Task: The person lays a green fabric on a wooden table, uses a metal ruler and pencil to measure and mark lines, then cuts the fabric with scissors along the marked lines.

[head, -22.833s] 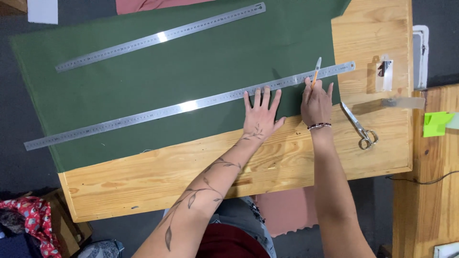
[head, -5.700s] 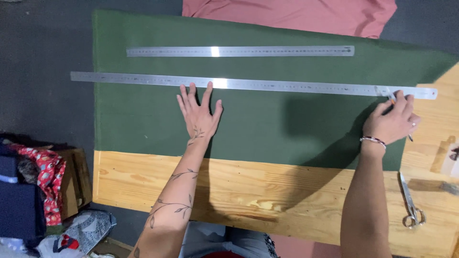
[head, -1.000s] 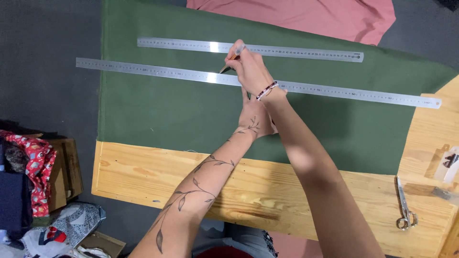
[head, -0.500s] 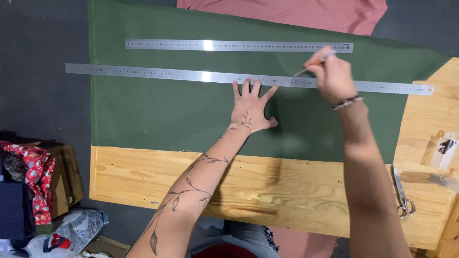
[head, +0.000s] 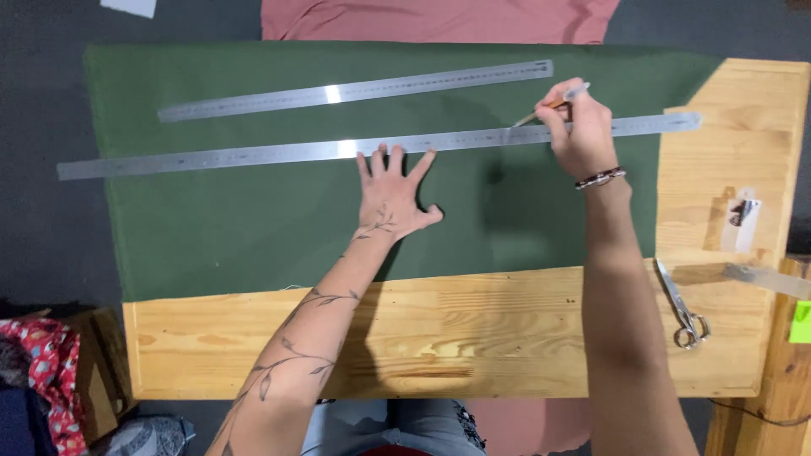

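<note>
Right now my right hand [head: 581, 135] grips a pen [head: 551, 105], tip at the far edge of the long ruler [head: 253, 155] on green cloth [head: 253, 228]. Left hand [head: 393, 196], fingers spread flat, presses the ruler's near edge. Scissors [head: 683, 306] lie right on the desk [head: 473, 338].

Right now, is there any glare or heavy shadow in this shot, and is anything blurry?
Head view: bright glare patches on the upper ruler and the long ruler; soft shadows from the left hand and right hand fall on the green fabric; overall sharp, with the pen slightly soft.
</note>
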